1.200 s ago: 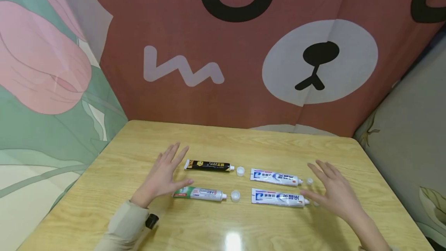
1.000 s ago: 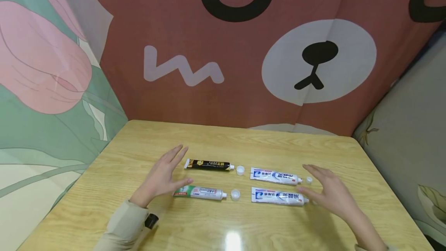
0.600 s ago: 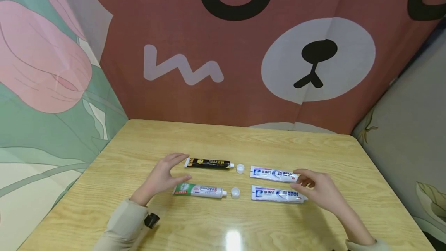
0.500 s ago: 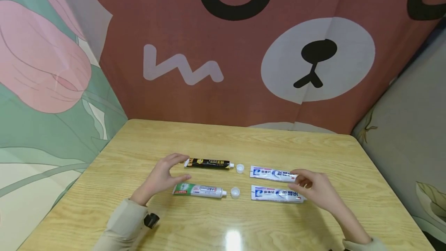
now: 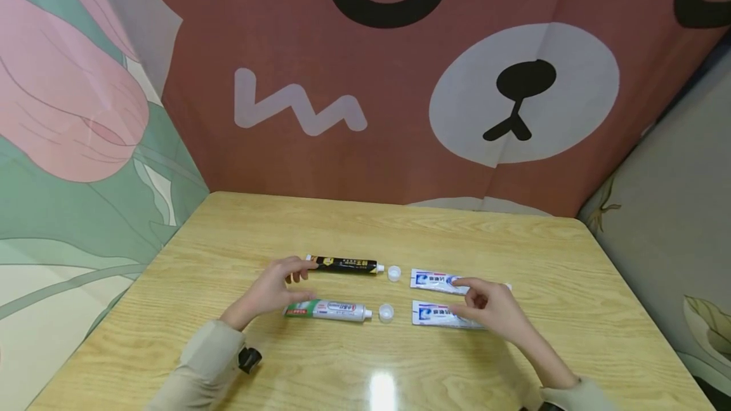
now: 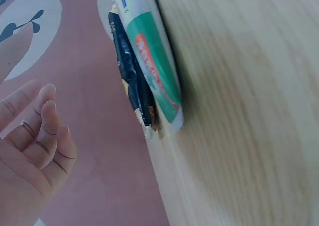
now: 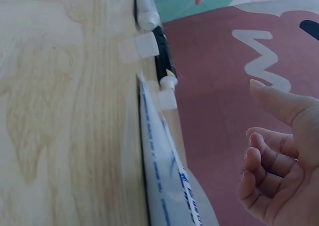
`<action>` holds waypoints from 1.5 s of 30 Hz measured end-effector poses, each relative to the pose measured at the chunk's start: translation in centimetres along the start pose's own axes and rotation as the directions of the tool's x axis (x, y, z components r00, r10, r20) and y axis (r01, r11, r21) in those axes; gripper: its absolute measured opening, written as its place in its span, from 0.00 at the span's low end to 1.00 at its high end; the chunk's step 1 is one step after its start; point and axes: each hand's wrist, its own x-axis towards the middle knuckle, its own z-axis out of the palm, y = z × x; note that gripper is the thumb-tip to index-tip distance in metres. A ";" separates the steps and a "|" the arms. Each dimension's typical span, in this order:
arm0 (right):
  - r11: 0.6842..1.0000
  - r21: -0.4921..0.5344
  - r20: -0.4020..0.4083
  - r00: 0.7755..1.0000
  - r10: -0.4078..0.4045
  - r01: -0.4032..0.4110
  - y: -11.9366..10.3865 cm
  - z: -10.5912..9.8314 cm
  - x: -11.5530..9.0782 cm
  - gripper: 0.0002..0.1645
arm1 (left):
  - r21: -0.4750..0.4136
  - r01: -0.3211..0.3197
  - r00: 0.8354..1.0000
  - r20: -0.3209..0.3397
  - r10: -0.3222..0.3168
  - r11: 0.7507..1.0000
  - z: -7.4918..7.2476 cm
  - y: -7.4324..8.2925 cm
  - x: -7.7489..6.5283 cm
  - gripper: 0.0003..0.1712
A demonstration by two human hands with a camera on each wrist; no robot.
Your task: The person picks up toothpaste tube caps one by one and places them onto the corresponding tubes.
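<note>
Above the left part of the desk (image 5: 320, 366), the left grip (image 5: 271, 290) is loose and unloaded, its fingers softly bent and its thumb spread. From the head, its fingertips overlap the flat ends of two tubes; the left wrist view shows them apart from both. These are a black tube (image 5: 347, 265), lying farther off, and a green-and-silver tube (image 5: 337, 311), nearer the person. The right grip (image 5: 493, 313) is likewise relaxed and holds nothing, covering the nozzle ends of a far white-and-blue tube (image 5: 433, 280) and a near white-and-blue tube (image 5: 429, 313). Between the pairs stand a far white cap (image 5: 394, 273), just beside the black tube's nozzle, and a near white cap (image 5: 386, 313), by the other nozzle. Behind the desk hangs a reddish bear-print cloth (image 5: 342, 163); leftward, a floral cloth (image 5: 63, 81).
</note>
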 end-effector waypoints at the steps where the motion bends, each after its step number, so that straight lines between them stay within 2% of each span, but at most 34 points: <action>1: 1.000 0.002 0.003 1.000 -0.007 0.007 0.1 0.2 0.1 0.23 | -0.007 0.008 1.000 0.012 -0.008 1.000 0.1 -0.1 0.0 0.28; 11: 1.000 -0.006 0.043 0.999 -0.022 0.022 1.1 1.9 0.7 0.26 | -0.035 0.040 0.995 0.094 -0.037 0.999 0.7 -0.6 0.2 0.31; 17: 1.000 0.020 0.064 0.998 -0.016 0.014 1.2 3.1 1.1 0.29 | -0.065 0.093 0.986 0.144 -0.083 0.994 1.1 -0.7 0.3 0.32; 25: 0.999 0.035 0.096 0.995 -0.007 0.004 1.0 4.4 1.6 0.35 | -0.070 0.111 0.973 0.209 -0.095 0.991 1.7 -1.0 0.4 0.35; 33: 0.998 0.046 0.159 0.987 0.029 -0.036 0.7 5.4 2.3 0.36 | -0.077 0.132 0.966 0.233 -0.111 0.988 2.0 -1.7 0.3 0.36; 45: 0.997 0.080 0.190 0.982 -0.010 -0.005 0.6 7.0 3.4 0.38 | -0.122 0.165 0.951 0.283 -0.125 0.979 2.4 -2.3 0.6 0.35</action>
